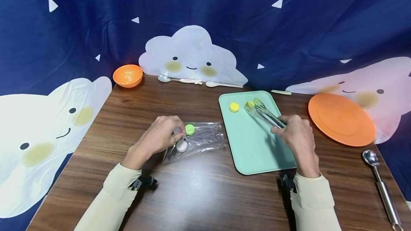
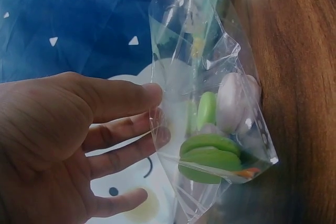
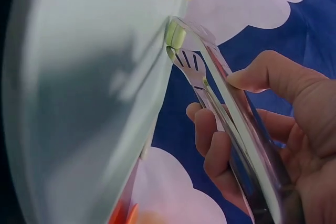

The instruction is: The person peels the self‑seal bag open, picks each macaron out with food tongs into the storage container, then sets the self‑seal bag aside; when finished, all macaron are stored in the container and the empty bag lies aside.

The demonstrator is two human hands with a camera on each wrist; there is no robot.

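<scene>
- Head view hides the left hand's [image 1: 160,133] fingertips behind its knuckles; the left wrist view shows its fingers [image 2: 123,98] pinching the clear bag's [image 1: 199,140] mouth.
- Right hand [image 1: 297,133] grips metal tongs [image 1: 263,113], their tips closed narrowly on a yellow-green macaron [image 1: 250,104].
- Bag on the bench [image 1: 192,195] holds green and white macarons.
- Mint tray [image 1: 253,145] carries a yellow macaron [image 1: 234,107].

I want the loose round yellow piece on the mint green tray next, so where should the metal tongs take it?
Take the round yellow piece across its curved rim, coming down from above with the metal tongs. It looks like a low disc lying flat on the mint green tray, with bare tray all round, so either side of the rim is probably free for the tips.
</scene>
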